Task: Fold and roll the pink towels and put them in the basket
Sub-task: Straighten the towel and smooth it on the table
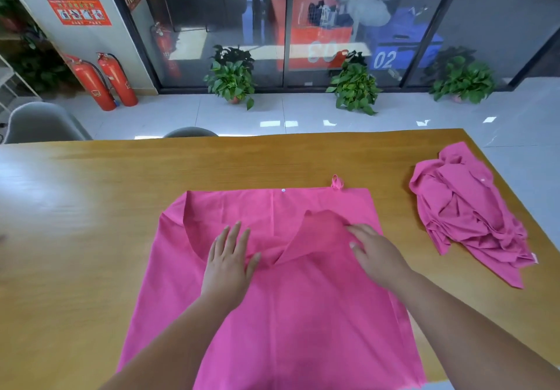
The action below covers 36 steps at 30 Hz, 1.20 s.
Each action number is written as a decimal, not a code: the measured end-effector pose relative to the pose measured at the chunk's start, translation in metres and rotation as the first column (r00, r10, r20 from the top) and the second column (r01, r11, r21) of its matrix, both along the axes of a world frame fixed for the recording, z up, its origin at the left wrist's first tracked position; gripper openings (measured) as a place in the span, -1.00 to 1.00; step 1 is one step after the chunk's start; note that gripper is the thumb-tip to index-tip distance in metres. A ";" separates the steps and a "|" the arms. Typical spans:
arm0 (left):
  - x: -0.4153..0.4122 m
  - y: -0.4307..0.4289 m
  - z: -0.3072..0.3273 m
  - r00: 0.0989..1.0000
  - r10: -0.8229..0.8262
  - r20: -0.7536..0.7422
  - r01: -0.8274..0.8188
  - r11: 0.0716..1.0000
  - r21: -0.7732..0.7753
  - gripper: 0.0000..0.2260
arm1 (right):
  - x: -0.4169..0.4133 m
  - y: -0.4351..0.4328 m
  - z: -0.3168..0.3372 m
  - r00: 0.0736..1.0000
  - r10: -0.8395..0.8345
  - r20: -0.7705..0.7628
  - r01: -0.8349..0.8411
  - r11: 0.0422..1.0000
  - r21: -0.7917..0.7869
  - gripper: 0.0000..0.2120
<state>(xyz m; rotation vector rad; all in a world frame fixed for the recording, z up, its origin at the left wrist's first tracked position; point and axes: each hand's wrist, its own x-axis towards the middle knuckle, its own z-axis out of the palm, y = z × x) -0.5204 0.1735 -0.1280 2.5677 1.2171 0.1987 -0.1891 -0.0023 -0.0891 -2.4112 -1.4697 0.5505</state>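
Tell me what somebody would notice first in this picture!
The big pink towel spread across the wooden table grabs the eye, with the left hand flat on it and the right hand at a raised flap in its middle. Next comes a crumpled pink towel at the table's right edge, then two red fire extinguishers by the far-left wall.

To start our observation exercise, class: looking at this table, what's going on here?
A person is flattening a pink towel spread on a wooden table. The left hand lies flat on it with straight fingers. The right hand is at a raised flap near the middle, though whether it pinches the flap is unclear. A second pink towel lies crumpled on the table's right side. Nothing is rolled yet, and no basket is in view.
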 end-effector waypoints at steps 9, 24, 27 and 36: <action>0.017 0.027 -0.006 0.993 0.113 -0.025 -0.112 0.993 0.043 -0.37 | 0.079 0.026 -0.041 0.769 -0.566 -0.297 0.552 0.822 -0.138 -0.59; 0.103 0.094 -0.017 0.994 0.017 -0.106 -0.026 0.996 -0.083 -0.40 | 0.122 0.076 -0.058 0.723 -0.589 -0.360 0.618 0.785 -0.042 -0.55; 0.120 0.108 -0.018 0.994 -0.011 -0.108 0.004 0.998 -0.070 -0.42 | 0.125 0.077 -0.066 0.736 -0.576 -0.355 0.602 0.797 -0.045 -0.58; 0.161 0.145 -0.022 0.995 -0.040 -0.089 0.035 0.997 -0.063 -0.66 | 0.130 0.093 -0.069 0.736 -0.614 -0.285 0.656 0.751 0.074 -0.81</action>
